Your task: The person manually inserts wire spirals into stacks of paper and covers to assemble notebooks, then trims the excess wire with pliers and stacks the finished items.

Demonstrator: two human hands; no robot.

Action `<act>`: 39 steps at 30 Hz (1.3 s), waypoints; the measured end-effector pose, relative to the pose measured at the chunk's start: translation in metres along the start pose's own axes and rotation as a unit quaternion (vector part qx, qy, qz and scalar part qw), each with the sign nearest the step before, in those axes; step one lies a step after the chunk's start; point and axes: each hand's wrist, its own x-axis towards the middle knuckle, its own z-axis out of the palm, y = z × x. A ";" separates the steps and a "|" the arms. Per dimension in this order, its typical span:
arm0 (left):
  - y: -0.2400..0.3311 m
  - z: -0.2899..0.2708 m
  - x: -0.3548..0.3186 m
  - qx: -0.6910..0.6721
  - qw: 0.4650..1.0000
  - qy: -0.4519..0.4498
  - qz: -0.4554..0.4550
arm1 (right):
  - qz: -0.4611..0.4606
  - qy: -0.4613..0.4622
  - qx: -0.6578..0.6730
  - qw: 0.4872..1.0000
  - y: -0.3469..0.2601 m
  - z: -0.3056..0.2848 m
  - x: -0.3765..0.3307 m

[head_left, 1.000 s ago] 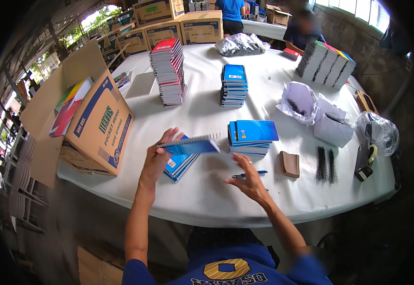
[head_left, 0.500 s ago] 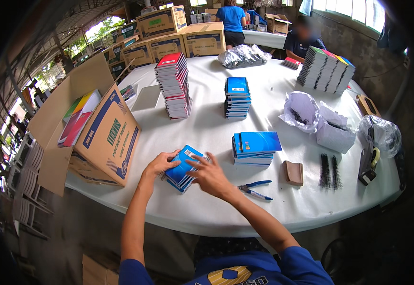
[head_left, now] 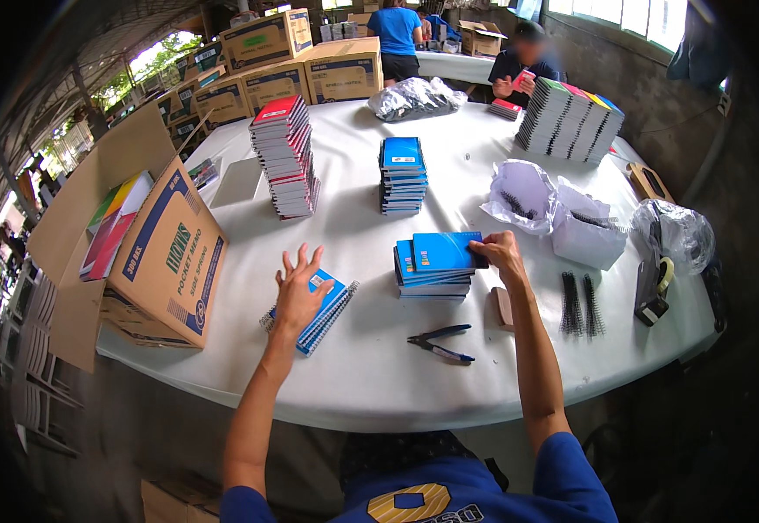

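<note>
My right hand (head_left: 503, 256) pinches the right edge of the top blue notebook (head_left: 446, 249), which lies a little askew on a short stack of blue notebooks (head_left: 432, 288). To the left, my left hand (head_left: 299, 295) spreads its fingers over a small pile of blue spiral notebooks (head_left: 325, 319), partly hiding it. Dark spiral binding shows along that pile's sides. Between the two piles, nearer to me, lie dark-handled pliers (head_left: 442, 343) with their handles apart. A brown block (head_left: 501, 309) sits beside my right forearm, partly covered by it.
Taller stacks of red notebooks (head_left: 282, 157) and blue notebooks (head_left: 403, 177) stand farther back. An open carton (head_left: 175, 253) is at left. Black spiral coils (head_left: 582, 305), paper-lined boxes (head_left: 590, 235) and a tape dispenser (head_left: 654, 296) lie at right. A co-worker (head_left: 523, 65) sits across the table.
My right hand has left the small pile and moved right to the short blue stack, taking hold of its top notebook. My left hand has loosened its grip and spread its fingers.
</note>
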 end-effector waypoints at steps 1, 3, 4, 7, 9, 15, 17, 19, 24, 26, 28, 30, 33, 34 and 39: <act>0.015 0.001 -0.001 -0.020 1.000 0.006 0.016 | 0.003 0.003 0.001 1.000 0.000 -0.003 -0.003; 0.045 0.004 -0.008 -0.034 0.999 -0.008 0.015 | -0.039 0.048 0.071 0.996 -0.001 -0.013 -0.008; 0.051 0.005 -0.018 -0.115 0.993 0.018 0.022 | -0.044 0.006 0.149 0.988 -0.009 -0.012 -0.024; 0.073 -0.004 -0.046 -0.259 0.966 0.006 -0.002 | -0.103 -0.087 0.359 0.923 -0.039 0.006 -0.099; 0.078 0.005 -0.069 -0.553 0.832 -0.036 0.010 | -0.098 -0.110 0.331 0.932 -0.025 0.030 -0.148; 0.034 0.052 -0.134 -0.629 0.769 -0.110 -0.021 | -0.087 -0.138 0.195 0.967 0.019 0.086 -0.220; 0.041 0.041 -0.132 -0.611 0.785 -0.103 -0.001 | -0.137 -0.112 0.203 0.963 0.002 0.083 -0.222; 0.055 0.025 -0.122 -0.566 0.820 -0.075 0.029 | -0.150 -0.096 0.216 0.960 0.002 0.082 -0.221; 0.121 0.015 -0.110 0.017 0.982 -0.020 0.189 | -0.175 -0.114 0.118 0.971 0.003 0.078 -0.218; 0.127 0.026 -0.109 0.129 0.968 -0.048 0.212 | -0.246 -0.109 0.124 0.955 -0.005 0.066 -0.215; 0.118 0.033 -0.107 0.108 0.969 -0.038 0.217 | -0.284 -0.038 0.107 0.952 0.002 0.038 -0.190; 0.115 0.034 -0.105 0.086 0.972 -0.012 0.218 | -0.293 0.106 0.033 0.950 0.024 -0.007 -0.148; 0.119 0.035 -0.102 0.073 0.971 -0.036 0.227 | -0.144 0.288 -0.242 0.915 0.087 -0.091 -0.066; 0.115 0.033 -0.102 0.087 0.969 -0.044 0.225 | -0.091 0.316 -0.360 0.873 0.098 -0.101 -0.050; 0.119 0.038 -0.099 0.055 0.975 -0.055 0.206 | -0.024 0.267 -0.481 0.834 0.180 -0.137 -0.016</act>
